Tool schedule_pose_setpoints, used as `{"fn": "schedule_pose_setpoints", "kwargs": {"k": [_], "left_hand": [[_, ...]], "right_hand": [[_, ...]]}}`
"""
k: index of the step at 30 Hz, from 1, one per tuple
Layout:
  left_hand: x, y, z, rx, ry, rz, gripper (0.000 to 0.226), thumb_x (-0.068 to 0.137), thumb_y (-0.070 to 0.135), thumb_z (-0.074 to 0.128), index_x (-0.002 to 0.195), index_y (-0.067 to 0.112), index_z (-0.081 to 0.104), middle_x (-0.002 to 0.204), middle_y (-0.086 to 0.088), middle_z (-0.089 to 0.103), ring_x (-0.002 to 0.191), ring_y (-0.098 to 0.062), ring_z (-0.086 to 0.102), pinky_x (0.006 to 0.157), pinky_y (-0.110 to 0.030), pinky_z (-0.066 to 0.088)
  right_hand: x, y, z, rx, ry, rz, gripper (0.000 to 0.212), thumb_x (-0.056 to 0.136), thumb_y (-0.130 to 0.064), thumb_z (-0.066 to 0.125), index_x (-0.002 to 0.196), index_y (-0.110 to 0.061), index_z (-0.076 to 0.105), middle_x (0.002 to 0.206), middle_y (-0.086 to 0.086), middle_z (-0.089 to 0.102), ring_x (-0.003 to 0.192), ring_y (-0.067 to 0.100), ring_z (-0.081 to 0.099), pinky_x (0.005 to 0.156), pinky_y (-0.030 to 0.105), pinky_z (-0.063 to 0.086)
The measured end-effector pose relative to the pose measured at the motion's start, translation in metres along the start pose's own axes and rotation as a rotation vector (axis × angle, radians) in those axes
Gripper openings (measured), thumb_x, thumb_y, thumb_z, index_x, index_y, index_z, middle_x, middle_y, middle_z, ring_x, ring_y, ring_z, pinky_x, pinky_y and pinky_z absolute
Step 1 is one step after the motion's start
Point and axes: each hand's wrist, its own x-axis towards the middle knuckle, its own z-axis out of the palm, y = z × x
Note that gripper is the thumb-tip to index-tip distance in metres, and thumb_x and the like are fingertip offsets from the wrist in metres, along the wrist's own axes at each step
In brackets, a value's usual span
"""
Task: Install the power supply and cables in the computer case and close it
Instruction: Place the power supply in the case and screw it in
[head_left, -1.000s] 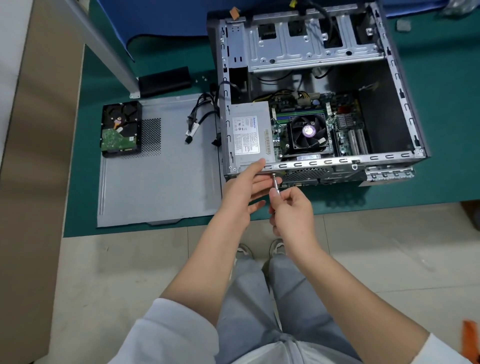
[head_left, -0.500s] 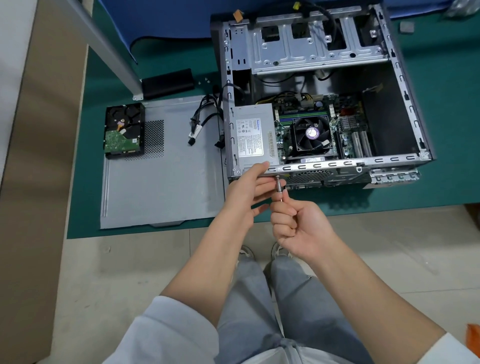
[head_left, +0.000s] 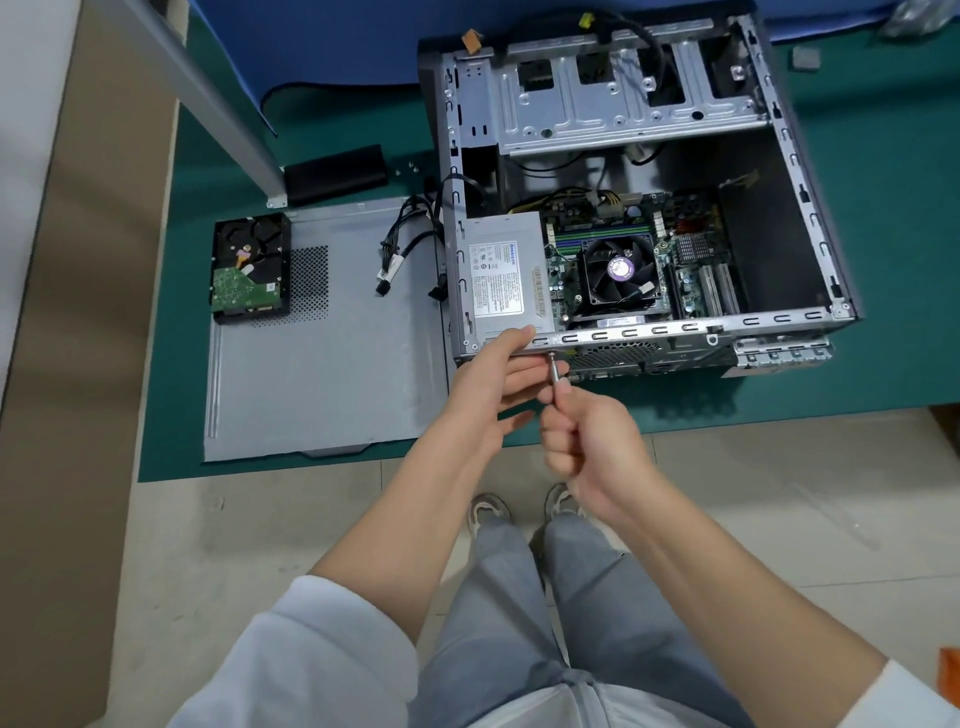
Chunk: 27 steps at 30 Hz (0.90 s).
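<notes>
The open computer case (head_left: 795, 156) lies on its side on the green mat. The grey power supply (head_left: 501, 270) sits in its near left corner beside the motherboard fan (head_left: 615, 275). My left hand (head_left: 493, 384) rests against the case's rear edge, thumb on the top rim and fingers beside the screwdriver tip. My right hand (head_left: 587, 441) grips a screwdriver (head_left: 555, 371) whose tip meets the rear panel under the power supply. Loose black cables (head_left: 405, 249) hang over the case's left wall. The grey side panel (head_left: 332, 374) lies flat to the left.
A hard drive (head_left: 249, 270) rests on the side panel's far left corner. A black block (head_left: 337, 174) and small screws (head_left: 408, 169) lie behind the panel. A grey table leg (head_left: 208, 98) slants at the back left. The green mat (head_left: 883, 260) ends near my feet.
My right hand has turned on the screwdriver handle, its fingers now curled tighter round it. The left hand stays at the case edge. The view has shifted slightly.
</notes>
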Motion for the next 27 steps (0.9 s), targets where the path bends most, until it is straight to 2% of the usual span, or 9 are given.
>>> {"fn": "schedule_pose_setpoints", "kwargs": {"k": [1,3,5,8,12,18,22,25,27], "left_hand": [[0.001,0.000,-0.001,-0.005,-0.006,-0.002,0.037,0.080,0.049,0.061,0.099,0.018,0.068,0.090,0.004,0.075,0.072,-0.006,0.068,0.079,-0.032,0.047],[0.002,-0.001,-0.001,-0.019,-0.012,-0.003,0.036,0.080,0.048,0.061,0.097,0.017,0.068,0.090,0.003,0.075,0.069,-0.006,0.069,0.080,-0.033,0.047],[0.002,-0.002,-0.001,-0.030,-0.011,-0.004,0.037,0.080,0.047,0.062,0.097,0.015,0.068,0.090,0.002,0.075,0.064,-0.005,0.068,0.073,-0.031,0.048],[0.003,-0.002,-0.001,-0.023,-0.011,0.010,0.042,0.081,0.048,0.060,0.106,0.015,0.066,0.090,0.003,0.075,0.061,-0.004,0.066,0.062,-0.025,0.048],[0.004,-0.002,0.001,0.002,0.010,0.024,0.046,0.080,0.050,0.060,0.109,0.014,0.066,0.089,0.004,0.075,0.072,-0.005,0.069,0.073,-0.032,0.045],[0.002,-0.001,0.000,0.001,0.021,0.000,0.044,0.080,0.052,0.061,0.107,0.018,0.068,0.090,0.007,0.075,0.092,-0.007,0.065,0.073,-0.032,0.043],[0.000,0.000,0.002,-0.012,0.021,0.003,0.041,0.080,0.051,0.060,0.103,0.017,0.068,0.090,0.006,0.075,0.082,-0.009,0.065,0.077,-0.032,0.045],[-0.001,-0.001,0.003,-0.020,0.011,0.018,0.038,0.081,0.050,0.060,0.100,0.018,0.067,0.089,0.005,0.075,0.075,-0.008,0.068,0.079,-0.032,0.047],[-0.001,-0.002,0.002,-0.032,0.007,0.032,0.038,0.082,0.049,0.061,0.101,0.017,0.065,0.089,0.004,0.075,0.069,-0.006,0.070,0.070,-0.029,0.047]], "right_hand": [[0.001,-0.004,-0.006,0.227,-0.108,0.138,0.025,0.099,-0.018,0.039,0.077,-0.011,0.049,0.047,-0.011,0.024,0.039,0.002,0.011,0.028,0.013,0.009],[0.002,-0.005,-0.013,0.608,-0.292,0.354,0.025,0.093,-0.018,0.040,0.075,-0.008,0.054,0.053,-0.011,0.018,0.041,0.003,0.009,0.027,0.024,0.010],[0.004,0.000,-0.016,0.725,-0.356,0.390,0.028,0.093,-0.018,0.038,0.075,-0.007,0.056,0.055,-0.010,0.019,0.042,0.003,0.012,0.029,0.026,0.012],[0.003,0.001,-0.012,0.498,-0.344,0.324,0.023,0.093,-0.026,0.040,0.081,-0.012,0.054,0.052,-0.008,0.030,0.041,0.004,0.019,0.036,0.016,0.015],[-0.001,-0.001,-0.009,0.175,-0.208,0.226,0.022,0.097,-0.032,0.043,0.095,-0.017,0.059,0.056,-0.004,0.035,0.042,0.007,0.025,0.039,0.017,0.021],[-0.006,0.007,0.003,-0.205,0.168,-0.163,0.030,0.097,-0.021,0.054,0.070,-0.013,0.042,0.055,0.000,0.038,0.036,0.005,0.027,0.034,0.017,0.022],[-0.005,0.010,0.011,-0.123,0.149,-0.157,0.030,0.101,-0.021,0.044,0.073,-0.012,0.049,0.046,-0.005,0.035,0.034,0.004,0.023,0.032,0.015,0.018],[-0.003,0.008,0.008,0.117,0.029,-0.002,0.031,0.102,-0.024,0.039,0.074,-0.014,0.047,0.044,-0.009,0.028,0.036,0.004,0.014,0.032,0.015,0.011],[0.000,0.005,0.005,0.340,-0.061,0.154,0.033,0.100,-0.025,0.038,0.070,-0.014,0.047,0.043,-0.009,0.024,0.039,0.005,0.007,0.032,0.016,0.007]]}}
